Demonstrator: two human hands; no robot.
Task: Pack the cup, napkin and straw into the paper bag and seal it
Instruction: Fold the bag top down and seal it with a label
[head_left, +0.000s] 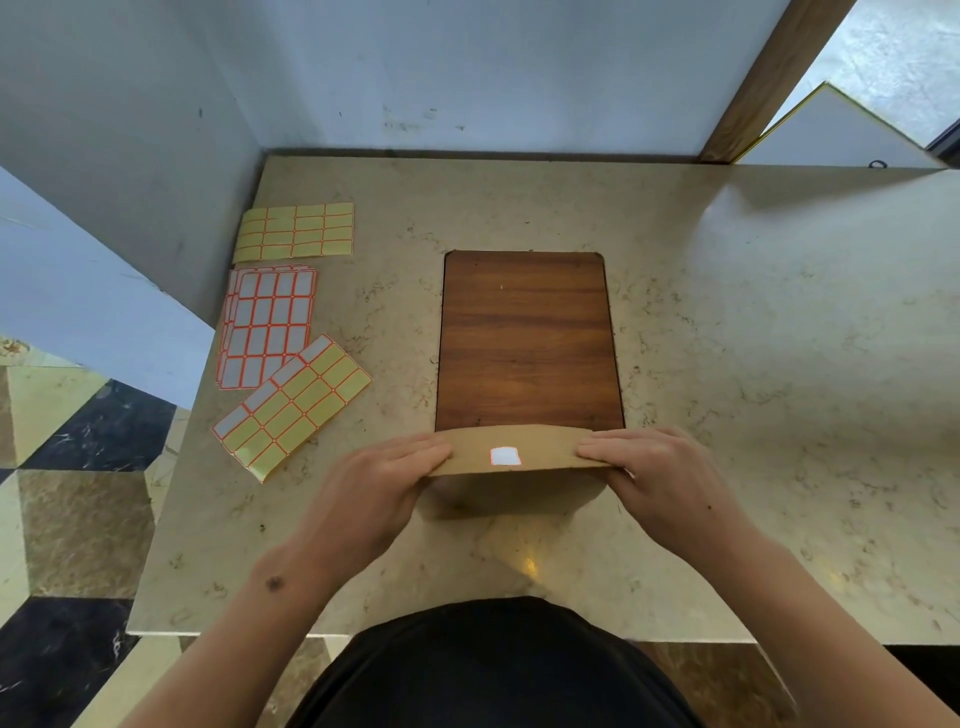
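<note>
My black shirt (493, 670) at frame bottom; left hand (374, 488) and right hand (670, 478) pinch the paper bag (514, 467) flap ends, label sticker (505, 456) on. Sealing looks nearly done; contents hidden.

Single head-worn wide-angle view, looking forward and steeply down onto a marble counter (727, 364) from close above its near edge. Faces the far wall (467, 78), with floor tiles (78, 519) showing at left and lines bowed toward the frame edges. No second view, so nothing shared.
</note>
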